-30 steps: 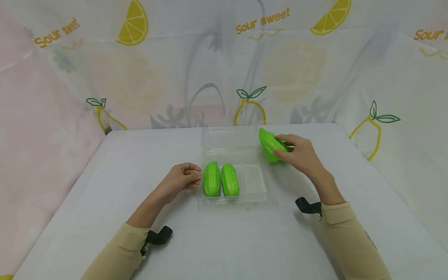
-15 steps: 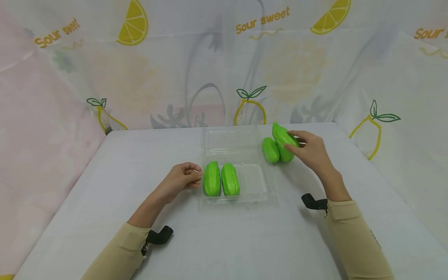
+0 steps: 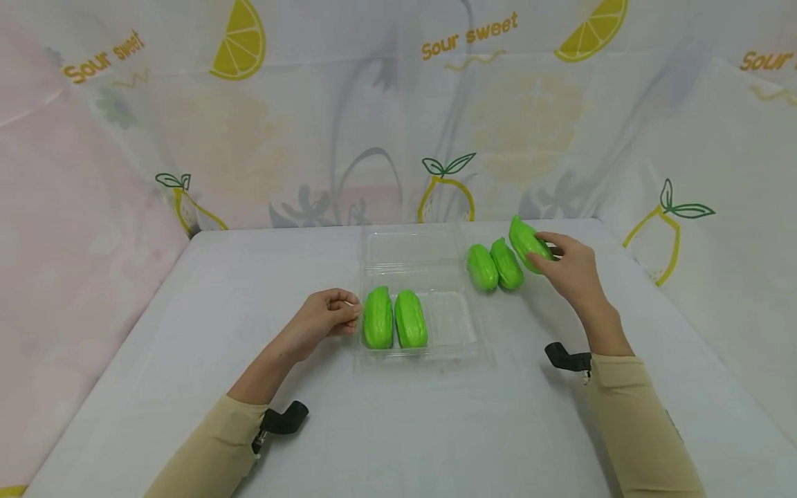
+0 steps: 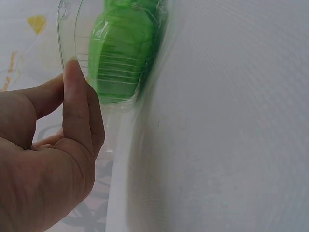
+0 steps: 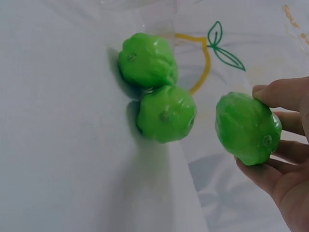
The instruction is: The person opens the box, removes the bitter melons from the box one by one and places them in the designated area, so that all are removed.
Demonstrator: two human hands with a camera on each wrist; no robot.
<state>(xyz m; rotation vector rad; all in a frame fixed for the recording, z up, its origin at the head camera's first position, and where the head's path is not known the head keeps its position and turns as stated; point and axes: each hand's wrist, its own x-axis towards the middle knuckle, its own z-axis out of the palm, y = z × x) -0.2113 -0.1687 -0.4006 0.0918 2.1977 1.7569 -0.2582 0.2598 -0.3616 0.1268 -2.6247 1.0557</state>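
Note:
My right hand (image 3: 569, 270) holds a ribbed green toy gourd (image 3: 526, 242) between thumb and fingers, lifted off the table; in the right wrist view this gourd (image 5: 247, 128) hangs apart from the others. Just left of it, two more green gourds, one (image 3: 482, 267) and another (image 3: 507, 264), lie side by side on the table. An open clear plastic box (image 3: 451, 318) stands mid-table, with one gourd (image 3: 378, 318) and a second gourd (image 3: 410, 319) in its left part. My left hand (image 3: 324, 315) pinches the box's left rim, as the left wrist view of the rim (image 4: 67, 29) shows.
The box's clear lid (image 3: 411, 247) lies folded back behind it. A white cloth covers the table (image 3: 398, 429). Behind hangs a curtain (image 3: 373, 104) printed with lemons, and black camera mounts sit on both wrists.
My right hand has moved right with its gourd, away from the box. The two gourds on the table have come into view. My left hand and the box have stayed put.

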